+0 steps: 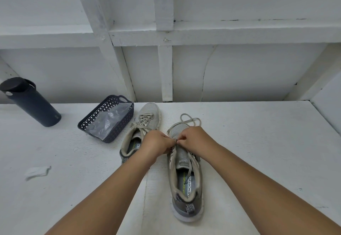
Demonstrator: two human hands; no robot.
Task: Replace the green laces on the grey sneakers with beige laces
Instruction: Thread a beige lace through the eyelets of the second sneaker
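Observation:
Two grey sneakers stand on a white surface, toes pointing away from me. The left sneaker (pixel 140 133) is laced with a beige lace. The right sneaker (pixel 185 175) is nearer to me, and a beige lace (pixel 190 120) loops out past its toe. My left hand (pixel 158 142) and my right hand (pixel 193 137) meet over the right sneaker's lower eyelets, and both pinch the lace there. The fingertips hide the exact spot. One lace end trails down along the tongue into the shoe opening.
A dark openwork basket (pixel 118 109) holding a clear plastic bag sits left of the sneakers. A dark bottle (pixel 31 103) stands at the far left. A crumpled white scrap (pixel 36 172) lies on the surface at the left. A white wall rises behind.

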